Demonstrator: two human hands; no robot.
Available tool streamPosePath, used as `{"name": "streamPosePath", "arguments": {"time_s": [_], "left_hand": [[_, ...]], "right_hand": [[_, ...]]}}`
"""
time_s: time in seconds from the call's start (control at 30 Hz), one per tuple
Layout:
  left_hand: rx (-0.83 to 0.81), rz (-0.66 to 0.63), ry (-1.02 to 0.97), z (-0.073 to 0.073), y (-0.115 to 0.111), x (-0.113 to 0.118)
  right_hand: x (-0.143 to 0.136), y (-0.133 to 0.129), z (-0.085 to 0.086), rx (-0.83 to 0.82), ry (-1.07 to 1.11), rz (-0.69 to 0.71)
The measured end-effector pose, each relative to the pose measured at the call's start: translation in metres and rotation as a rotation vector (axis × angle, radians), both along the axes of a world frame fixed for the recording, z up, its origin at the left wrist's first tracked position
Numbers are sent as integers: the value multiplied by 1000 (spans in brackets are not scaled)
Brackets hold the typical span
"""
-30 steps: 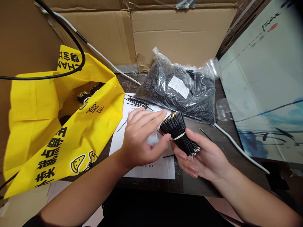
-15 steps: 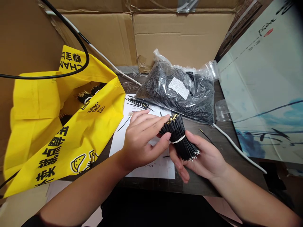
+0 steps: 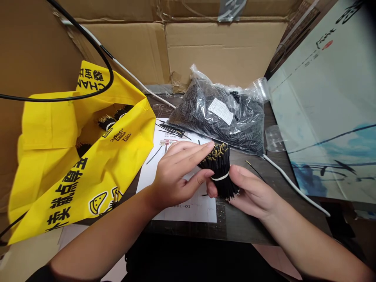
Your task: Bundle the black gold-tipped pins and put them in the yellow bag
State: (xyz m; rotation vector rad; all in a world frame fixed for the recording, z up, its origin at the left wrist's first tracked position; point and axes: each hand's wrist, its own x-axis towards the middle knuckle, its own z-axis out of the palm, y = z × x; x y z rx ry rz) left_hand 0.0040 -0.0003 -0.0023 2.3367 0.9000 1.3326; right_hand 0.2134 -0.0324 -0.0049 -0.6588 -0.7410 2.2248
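Observation:
A bundle of short black wires (image 3: 221,164), with gold terminals at its upper end and bare silvery tips below, is tied round the middle by a white band (image 3: 221,177). My right hand (image 3: 253,190) grips it from the right and beneath, thumb beside the band and fingers partly hidden behind. Stretched out along the bundle's upper left side is my left hand (image 3: 179,170), its fingers at the gold ends and its thumb apart from them. Under my hands lies a printed white sheet (image 3: 188,213). Loose black wires (image 3: 174,129) rest on its upper part.
A yellow bag (image 3: 117,156) on the left holds more wire bundles (image 3: 107,122). Behind my hands sits a clear plastic bag of small black tubes (image 3: 202,111). A white cable (image 3: 293,182), a single wire (image 3: 255,170) and a clear cup (image 3: 275,139) are to the right.
The bundle has tipped so its gold ends face me more, and its lower tips have swung left. My right fingers have curled in underneath. My left hand has hardly moved.

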Motion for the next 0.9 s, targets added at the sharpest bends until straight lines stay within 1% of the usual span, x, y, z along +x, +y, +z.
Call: {"name": "streamPosePath", "arguments": {"time_s": [0.1, 0.23, 0.3, 0.43, 0.57, 0.77, 0.9], "left_hand": [[8, 3, -24, -2, 1, -2], [-30, 21, -53, -4, 4, -4], [-22, 16, -52, -3, 5, -5], [67, 19, 25, 2, 6, -4], [170, 56, 111, 4, 5, -4], [215, 111, 163, 0, 5, -4], [241, 124, 178, -1, 5, -3]], "right_hand": [[-2, 0, 3, -17, 13, 25], [-4, 0, 7, -47, 30, 71], [-3, 0, 7, -54, 42, 60], [-3, -1, 2, -64, 15, -21], [-4, -4, -1, -66, -22, -42], [-6, -7, 0, 44, -93, -22], [-6, -7, -1, 74, -169, -10]]}}
